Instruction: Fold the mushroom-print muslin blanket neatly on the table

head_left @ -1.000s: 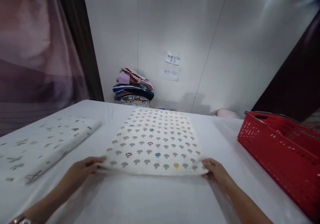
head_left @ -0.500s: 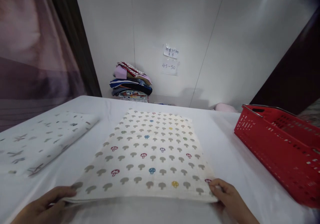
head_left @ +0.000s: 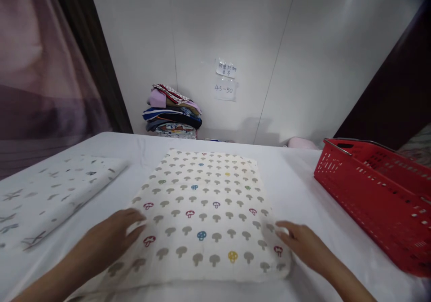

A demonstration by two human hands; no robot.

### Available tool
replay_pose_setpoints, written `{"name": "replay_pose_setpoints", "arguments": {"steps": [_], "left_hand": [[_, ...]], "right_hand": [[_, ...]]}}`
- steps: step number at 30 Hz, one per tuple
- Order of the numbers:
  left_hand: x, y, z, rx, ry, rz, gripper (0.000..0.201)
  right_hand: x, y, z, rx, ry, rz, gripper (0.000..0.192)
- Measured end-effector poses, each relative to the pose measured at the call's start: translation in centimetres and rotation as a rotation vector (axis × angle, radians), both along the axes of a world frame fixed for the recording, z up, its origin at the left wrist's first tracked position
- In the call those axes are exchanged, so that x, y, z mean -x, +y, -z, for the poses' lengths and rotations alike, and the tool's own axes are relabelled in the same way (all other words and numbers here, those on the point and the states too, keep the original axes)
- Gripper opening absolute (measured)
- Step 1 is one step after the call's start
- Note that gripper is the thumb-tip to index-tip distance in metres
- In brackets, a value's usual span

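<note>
Both hands have left the near edge. Left hand (head_left: 112, 237) and right hand (head_left: 301, 243) lie flat, fingers apart, on the folded cream mushroom-print cloth (head_left: 202, 212) mid white tabletop (head_left: 296, 180). Fold looks done; smoothing remains.

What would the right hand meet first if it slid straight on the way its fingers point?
The right hand rests on the near right edge of the folded white mushroom-print cloth, fingers pointing left and slightly away. Going on, it would only cross more of that cloth; nothing else appears to lie in that line.
</note>
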State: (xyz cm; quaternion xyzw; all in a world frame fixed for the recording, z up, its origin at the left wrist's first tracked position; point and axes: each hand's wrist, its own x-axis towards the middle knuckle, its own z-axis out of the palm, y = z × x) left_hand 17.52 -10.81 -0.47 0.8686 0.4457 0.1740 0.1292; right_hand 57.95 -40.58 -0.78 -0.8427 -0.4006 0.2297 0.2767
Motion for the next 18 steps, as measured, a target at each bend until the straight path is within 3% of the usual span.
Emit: {"name": "replay_pose_setpoints", "arguments": {"steps": [2,4,6,9,13,18], "left_hand": [[-5.3,-0.3,-1.2,0.004,0.039,0.273,0.032],[-10.5,-0.4,-1.4,-0.013,0.041,0.452,0.034],[-15.2,-0.2,-0.7,-0.027,0.057,0.542,0.039],[-20.6,0.7,1.5,-0.023,0.085,0.54,0.046],[-23.8,1.8,4.8,-0.028,0.106,0.497,0.053],[-23.8,2.3,6.9,-0.104,0.064,0.487,0.053]], "right_hand": [[-1.7,3.3,-0.9,-0.047,-0.077,-0.019,0.034],[-3.5,7.4,-1.1,-0.132,-0.063,-0.044,0.031],[-5.3,11.6,-0.5,-0.162,-0.112,-0.025,0.029],[-7.8,16.9,0.8,-0.066,-0.257,0.042,0.029],[-10.3,21.2,2.3,0.051,-0.31,0.089,0.031],[-11.5,23.8,2.9,0.195,-0.358,0.081,0.023]]}}
